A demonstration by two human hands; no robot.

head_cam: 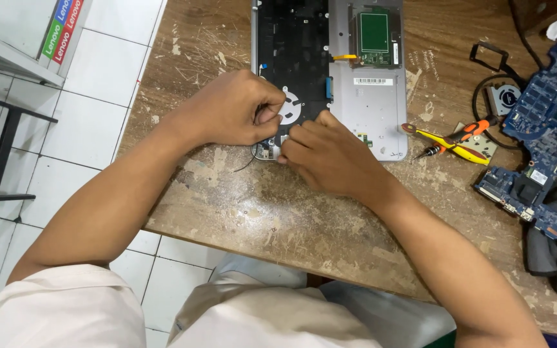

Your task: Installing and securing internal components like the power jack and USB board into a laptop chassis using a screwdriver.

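1. Both hands are down at the near corner of an opened laptop base (369, 103), which lies underside-up on a worn wooden table (278, 212), silver frame showing with the black back of the keyboard beside it.

2. The left hand (227, 109) is curled into a loose fist, thumb and fingertips pinched together over the near edge of the base. It looks to be nipping something small, but what it grips is hidden.

3. The right hand (330, 158) sits just beside it, knuckles up, fingers bent and pressing at the same corner, touching the frame. Whether it holds anything, I cannot tell.

4. A thin dark wire (245, 165) trails off that corner onto the table, right under the hands.

5. How far along? The base is well stripped, by the look of it: the blue mainboard (543, 129) is already out and lies well apart at the right edge of the table, with a small fan (503, 98) just beside it.

6. A yellow-handled screwdriver (449, 146) and an orange-handled tool (465, 131) lie crossed between the base and the mainboard, neither in hand.

7. Still in the base: a small green board (374, 32) at the far end, and whatever sits at the corner under the fingers, so I judge the work there unfinished.
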